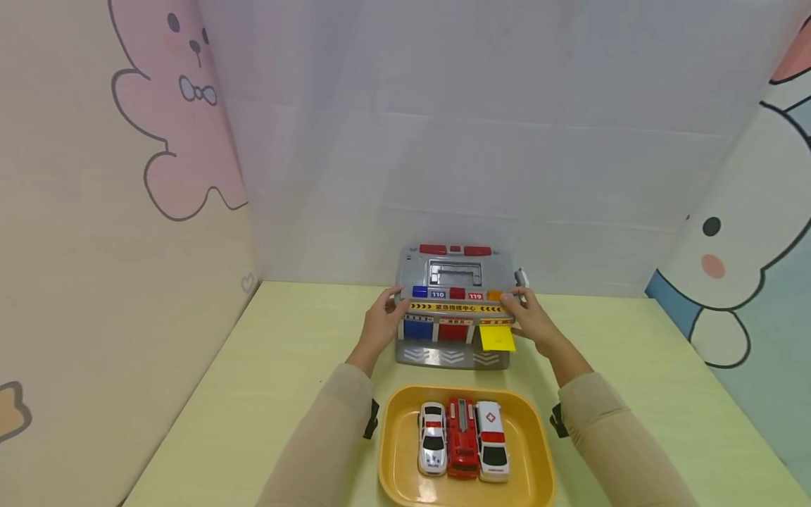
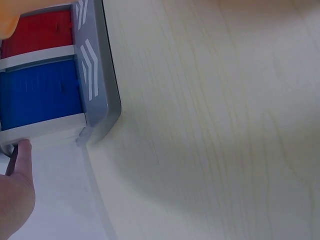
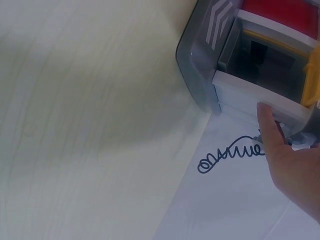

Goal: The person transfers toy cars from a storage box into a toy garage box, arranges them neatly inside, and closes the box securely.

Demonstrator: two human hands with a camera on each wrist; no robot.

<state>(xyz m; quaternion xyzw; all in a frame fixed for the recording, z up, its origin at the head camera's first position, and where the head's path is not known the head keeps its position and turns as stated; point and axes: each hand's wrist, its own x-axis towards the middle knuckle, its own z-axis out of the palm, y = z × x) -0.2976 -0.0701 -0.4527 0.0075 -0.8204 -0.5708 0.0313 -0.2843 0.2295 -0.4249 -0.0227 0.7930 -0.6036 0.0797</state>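
toy station [image 1: 455, 308]: on table [image 1: 317, 338] | behind tray [image 1: 402, 429] | three cars [image 1: 462, 440]: in tray

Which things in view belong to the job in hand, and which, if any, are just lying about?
Job in hand:
toy station, touched by left hand and right hand
likely police car, fire truck, ambulance, tray

Apparently just scenery:
pink bear print
white animal print

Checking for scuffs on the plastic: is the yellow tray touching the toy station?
Apart. The head view shows a strip of table between the yellow tray and the toy station.
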